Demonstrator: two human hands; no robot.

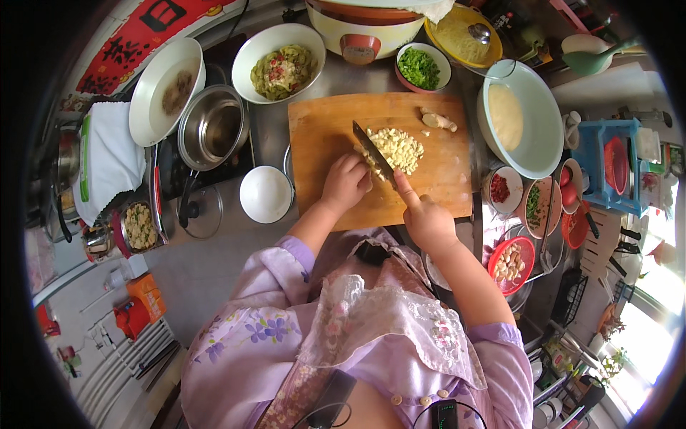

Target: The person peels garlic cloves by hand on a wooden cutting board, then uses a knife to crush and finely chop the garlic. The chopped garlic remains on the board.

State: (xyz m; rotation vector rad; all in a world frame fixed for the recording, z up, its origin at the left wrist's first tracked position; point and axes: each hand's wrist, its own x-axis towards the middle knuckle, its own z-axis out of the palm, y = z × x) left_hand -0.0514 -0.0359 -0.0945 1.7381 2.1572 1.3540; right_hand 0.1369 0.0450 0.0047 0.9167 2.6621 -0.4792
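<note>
My right hand [426,217] grips a kitchen knife [375,153], its index finger stretched along the blade towards the tip end. The blade lies slantwise over the wooden cutting board [321,118]. Chopped garlic [399,150] forms a pile to the right of the blade, and a few more bits show along its left side. My left hand [345,182] rests on the board just left of the knife, fingers curled; whether anything is under them is hidden. A piece of ginger root [439,120] lies near the board's far right corner.
Beyond the board stand a bowl of green vegetable [278,72] and a bowl of chopped greens [420,67]. A basin with dough [506,118] stands right, above a red basket of garlic cloves [512,263]. Left are a white bowl [266,194] and a steel saucepan [214,128].
</note>
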